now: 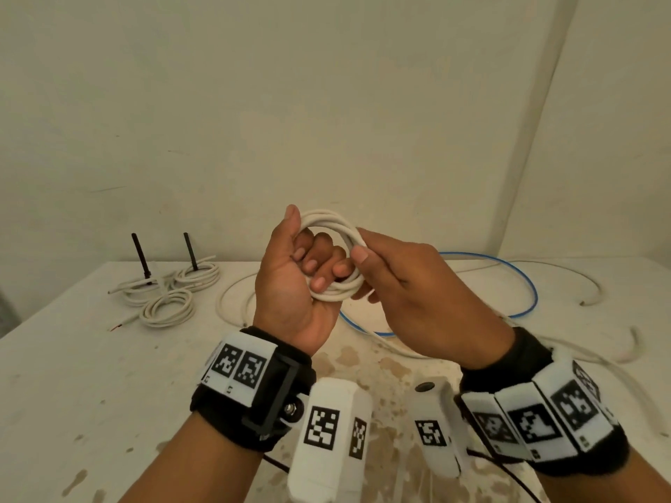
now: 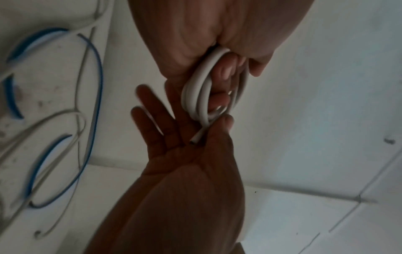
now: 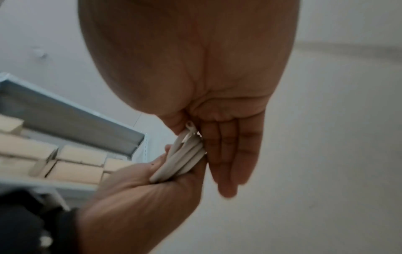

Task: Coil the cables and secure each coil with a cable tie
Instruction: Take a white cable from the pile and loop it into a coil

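Observation:
My left hand [image 1: 303, 245] is held palm up above the table, and its fingers curl through a small coil of white cable [image 1: 337, 221]. My right hand [image 1: 365, 261] meets the coil from the right, pinching its strands between the thumb and the straight fingers behind. In the left wrist view the coil [image 2: 195, 96] hangs from the left hand [image 2: 195, 34], and its cut end lies against the right hand [image 2: 174, 154] by the thumb. The right wrist view shows the coil [image 3: 182, 159] squeezed between the right hand [image 3: 217, 146] and the left hand [image 3: 135, 197].
Three white coils [image 1: 167, 303] lie at the table's back left, two with black cable ties [image 1: 139, 255] sticking up. A blue cable [image 1: 523, 285] and loose white cables [image 1: 232, 299] sprawl over the stained table [image 1: 72, 357] behind my hands. A grey shelf with boxes [image 3: 76, 120] stands to the left.

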